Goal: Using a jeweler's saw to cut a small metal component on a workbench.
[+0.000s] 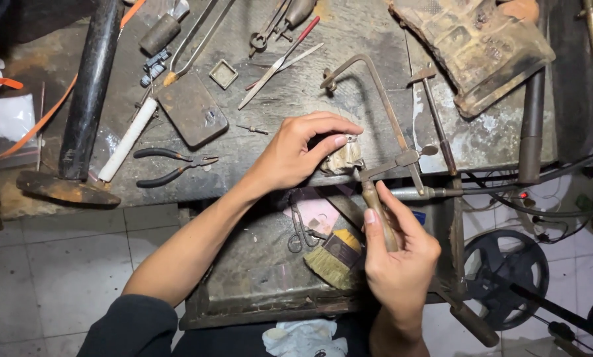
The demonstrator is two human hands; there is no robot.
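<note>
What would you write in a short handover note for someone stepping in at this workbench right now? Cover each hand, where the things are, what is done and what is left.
Left hand: presses a small pale workpiece against the bench edge, fingers curled over it.
Right hand: grips the wooden handle of the jeweller's saw, frame standing up over the bench, blade end at the workpiece.
Nearby: pliers and a white rod to the left; scissors and a brush in the tray below.
Done: piece braced, saw in place. How far the cut has gone is hidden by the fingers.
Left: the sawing itself, as far as can be seen.
</note>
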